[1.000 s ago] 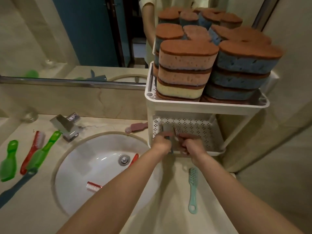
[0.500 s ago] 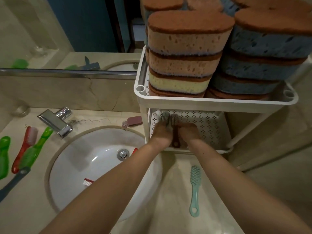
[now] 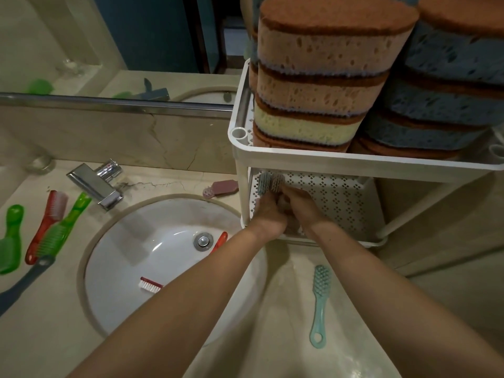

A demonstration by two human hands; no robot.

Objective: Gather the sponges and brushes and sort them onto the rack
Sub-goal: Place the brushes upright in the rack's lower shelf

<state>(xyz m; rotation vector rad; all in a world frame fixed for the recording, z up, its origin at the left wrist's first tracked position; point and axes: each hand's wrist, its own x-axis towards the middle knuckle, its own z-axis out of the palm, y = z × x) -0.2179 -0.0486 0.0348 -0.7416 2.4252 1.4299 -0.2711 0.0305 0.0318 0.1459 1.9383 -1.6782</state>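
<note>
Fingers on our left hand (image 3: 268, 214) and right hand (image 3: 300, 205) are curled and bunched close, each set wrapped round a brush handle, though the backs of the hands hide the grip itself. Both hands reach side by side, touching, into the lower shelf (image 3: 341, 203) of the white rack (image 3: 354, 162). From the left hand a pale blue brush (image 3: 264, 182) pokes out, and from the right a tan brush (image 3: 277, 182). The two bristle heads lie just beside each other over the shelf's perforated floor, near its left wall. On the rack's top tier we see the sponges in two tall stacks, an orange stack (image 3: 319, 75) on the left and a blue stack (image 3: 450, 91) on the right, touching each other. On the counter (image 3: 272, 336) a teal brush (image 3: 320, 304) lies between our forearms, bristles toward the rack. A mauve brush (image 3: 221, 188) lies just left of the rack. In the sink (image 3: 152, 236) a red brush (image 3: 221, 239) lies near the drain, its middle hidden under our left forearm. Left of the faucet (image 3: 95, 184) lie two green brushes (image 3: 65, 227), a red-handled brush (image 3: 46, 227) between them and a grey handle (image 3: 24, 282).
</note>
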